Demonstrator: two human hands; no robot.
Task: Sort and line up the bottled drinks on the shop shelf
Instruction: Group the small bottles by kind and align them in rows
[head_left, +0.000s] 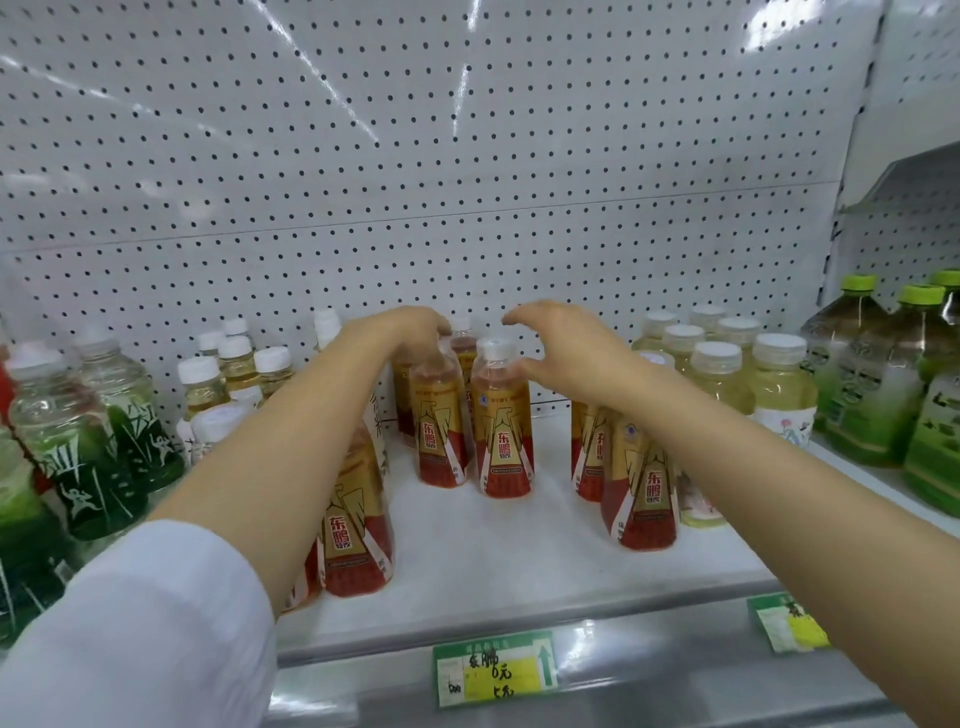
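Several red-and-gold bottled drinks stand on the white shelf (467, 561). Two stand side by side in the middle: one (437, 426) whose top is covered by my left hand (402, 332), fingers curled down over its cap, and one (501, 431) with a white cap showing. My right hand (563, 351) hovers beside that cap with fingers arched and spread; the thumb is close to the bottle's shoulder. Another red-and-gold bottle (358, 514) stands at the front left under my left forearm. Two more (641, 488) stand under my right forearm.
Green-labelled bottles (104, 436) crowd the left end, with pale yellow white-capped bottles (234, 364) behind them. More pale yellow bottles (722, 374) stand right of centre. Large green tea bottles (872, 389) fill the neighbouring shelf. A price tag (493, 670) hangs on the front rail.
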